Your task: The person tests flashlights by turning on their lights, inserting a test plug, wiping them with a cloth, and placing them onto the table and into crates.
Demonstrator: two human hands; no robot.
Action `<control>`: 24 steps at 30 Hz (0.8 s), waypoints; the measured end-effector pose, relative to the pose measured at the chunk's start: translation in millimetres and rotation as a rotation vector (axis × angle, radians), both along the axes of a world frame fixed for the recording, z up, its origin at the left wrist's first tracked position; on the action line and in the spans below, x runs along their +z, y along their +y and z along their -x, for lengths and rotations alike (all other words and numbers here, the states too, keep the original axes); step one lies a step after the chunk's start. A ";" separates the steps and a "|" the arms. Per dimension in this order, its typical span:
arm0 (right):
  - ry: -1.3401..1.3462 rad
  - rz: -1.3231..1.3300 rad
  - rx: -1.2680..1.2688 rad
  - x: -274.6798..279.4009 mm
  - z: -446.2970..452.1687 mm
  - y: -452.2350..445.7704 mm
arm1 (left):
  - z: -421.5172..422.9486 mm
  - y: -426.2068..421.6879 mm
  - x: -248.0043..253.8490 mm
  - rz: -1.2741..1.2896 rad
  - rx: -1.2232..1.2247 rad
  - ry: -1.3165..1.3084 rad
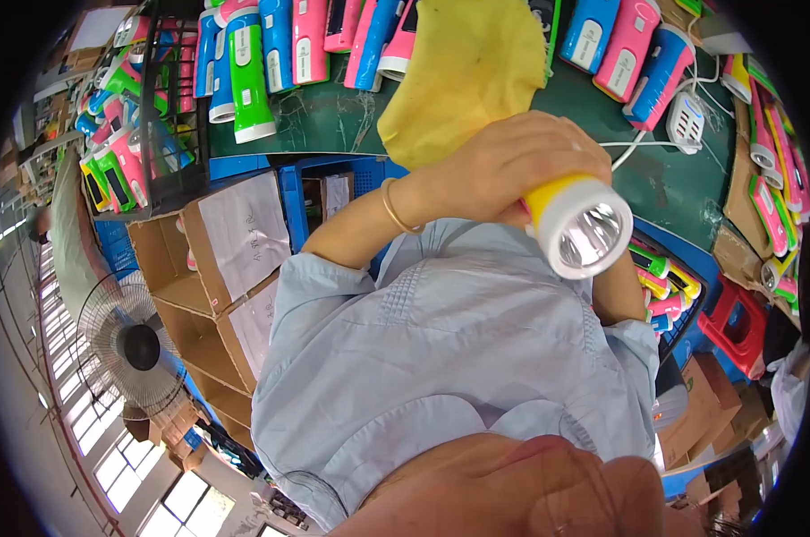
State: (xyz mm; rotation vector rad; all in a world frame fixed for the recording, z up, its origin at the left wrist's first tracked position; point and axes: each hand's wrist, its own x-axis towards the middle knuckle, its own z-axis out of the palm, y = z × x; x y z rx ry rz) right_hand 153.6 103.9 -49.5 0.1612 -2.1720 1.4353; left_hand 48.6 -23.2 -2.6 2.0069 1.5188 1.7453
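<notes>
My left hand [512,166], with a bangle on its wrist, is closed around a flashlight [548,210]. The flashlight has a yellow body and a white head, and its lens points down toward me. Of my right arm [615,291] only the forearm shows; the hand is hidden behind the flashlight and my left hand. A yellow cloth [467,76] lies just beyond my hands, on the green tabletop [333,116]. To its left stands a row of blue, pink and green flashlights, among them a green flashlight [248,76].
A white multi-port charger [687,121] with cables sits at the right, near more flashlights [628,49]. A crate of flashlights [664,277] is beside my right arm. Cardboard compartments [190,286] and a fan [139,347] stand to the left, a red stool [736,322] to the right.
</notes>
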 end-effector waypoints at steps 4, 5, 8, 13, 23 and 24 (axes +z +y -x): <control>-0.125 0.009 -0.017 10.3 2.1 4.0 | -2.4 -4.2 -9.1 0.070 -0.051 -0.302; -0.199 -0.014 -0.024 12.7 -0.3 7.4 | -3.0 -5.7 -15.0 0.064 0.025 -0.239; -0.231 0.010 -0.062 10.7 -6.3 9.7 | -1.0 -10.3 -12.2 0.186 0.155 -0.129; -0.185 -0.001 -0.140 5.5 -9.2 10.9 | -5.9 -11.7 -19.7 0.173 0.317 -0.156; -0.149 0.296 -0.202 46.4 -11.9 5.4 | 13.0 -2.6 -5.3 0.448 0.174 -0.671; -0.129 0.306 -0.177 53.1 -9.7 5.9 | 14.9 -1.2 -1.8 0.459 0.105 -0.726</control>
